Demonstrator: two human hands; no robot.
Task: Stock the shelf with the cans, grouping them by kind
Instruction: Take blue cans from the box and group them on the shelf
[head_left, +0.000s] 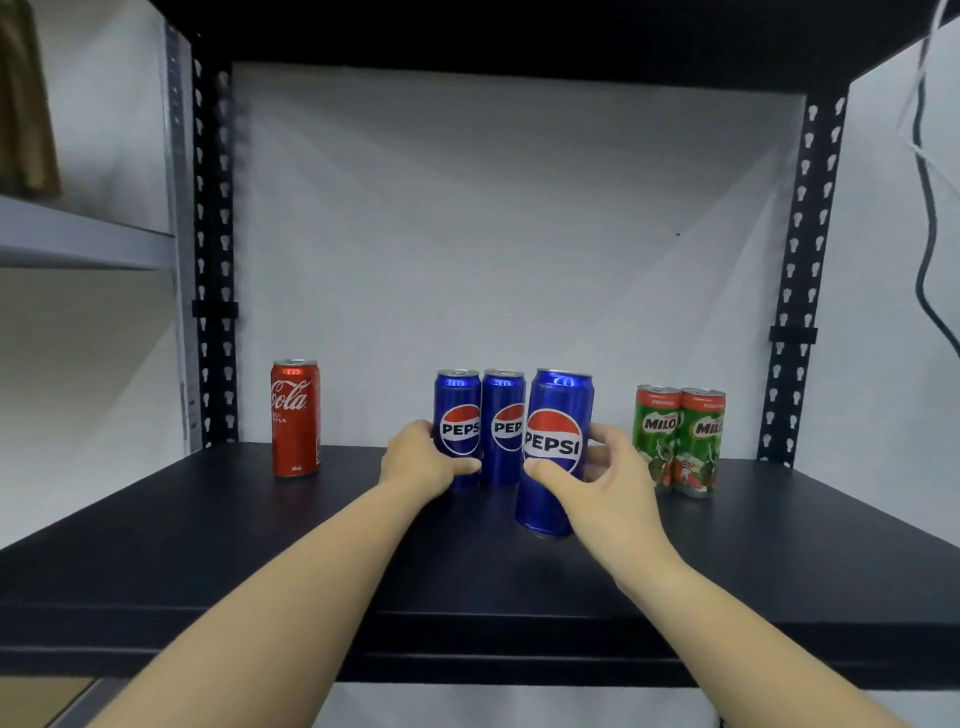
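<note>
On the black shelf board (208, 525) stand three blue Pepsi cans. My left hand (423, 460) grips the leftmost Pepsi can (458, 415) low on its side. A second Pepsi can (503, 415) stands right beside it, untouched. My right hand (597, 480) holds the third Pepsi can (558, 415), nearer to me and slightly tilted, just right of the other two. A red Coca-Cola can (295, 418) stands alone at the left. Two green Milo cans (657, 431) (701, 439) stand together at the right.
Black perforated uprights (214, 260) (802, 280) frame the shelf, with a white wall behind. A grey shelf unit (78, 234) is at the left. A black cable (930, 218) hangs at the right. Bare board lies between the Coca-Cola can and the Pepsi cans.
</note>
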